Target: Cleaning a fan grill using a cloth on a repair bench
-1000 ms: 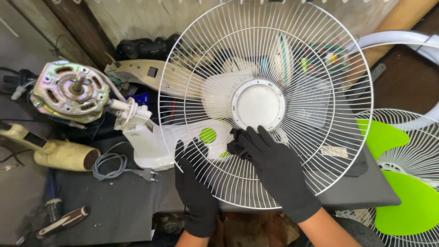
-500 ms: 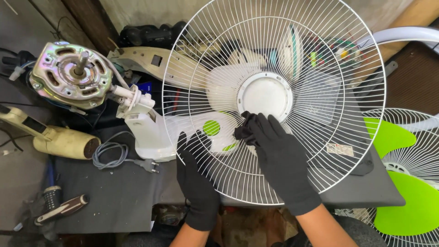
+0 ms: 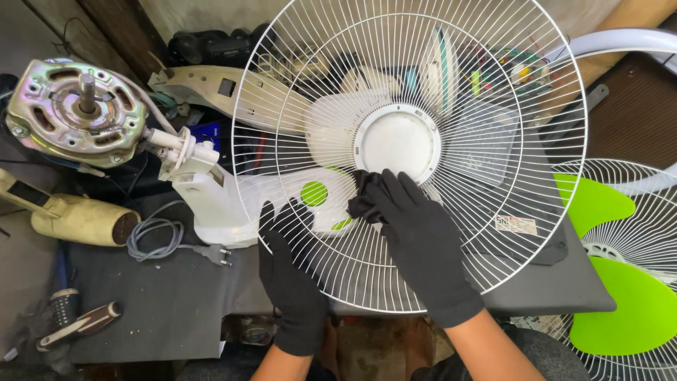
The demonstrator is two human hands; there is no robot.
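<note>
Gloved right hand (image 3: 423, 247) fingers pinch dark cloth (image 3: 363, 201) against fan guard (image 3: 493, 233); left hand (image 3: 289, 275) fingers spread.

A single head-worn camera looks steeply down from close above a cluttered workbench (image 3: 162, 317), with the white fan guard (image 3: 412, 152) filling the frame from centre toward twelve o'clock and both forearms entering at six o'clock.

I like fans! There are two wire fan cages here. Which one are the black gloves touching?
The big white wire cage in the middle. The left hand and right hand rest on it. The other cage, far right, has green blades and no hands.
</note>
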